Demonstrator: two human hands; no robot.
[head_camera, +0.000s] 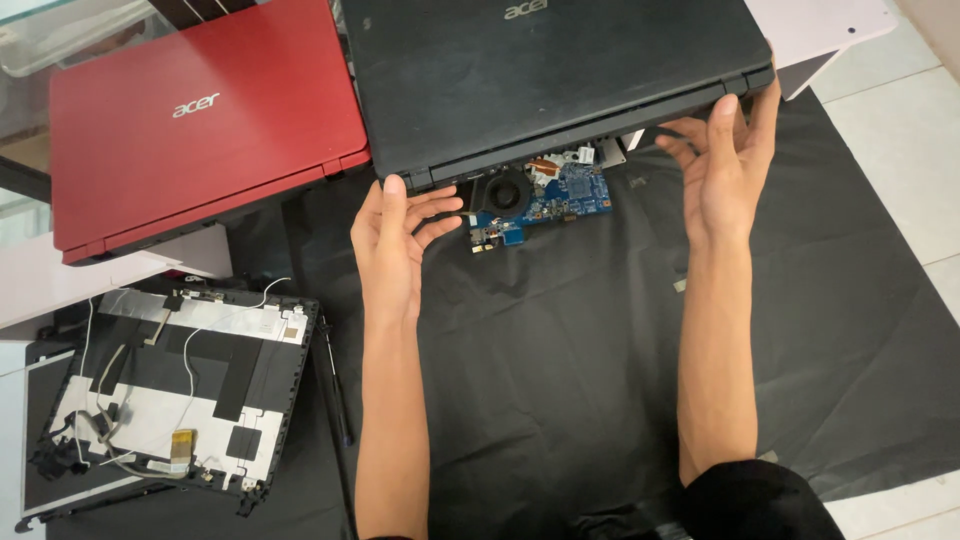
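A closed black laptop (540, 80) lies at the top middle, its near edge raised. My left hand (395, 235) touches its near left corner with fingers spread. My right hand (725, 155) cups the near right corner, thumb and fingertips on the edge. Under the raised edge shows a blue circuit board (560, 195) with a round black fan (503, 192), resting on the black cloth (560, 350).
A closed red laptop (200, 120) sits at the upper left on a white surface. A stripped laptop lid (175, 385) with loose cables and tape lies at the lower left. A thin dark tool (335, 385) lies beside it. White floor tiles (900, 120) at right.
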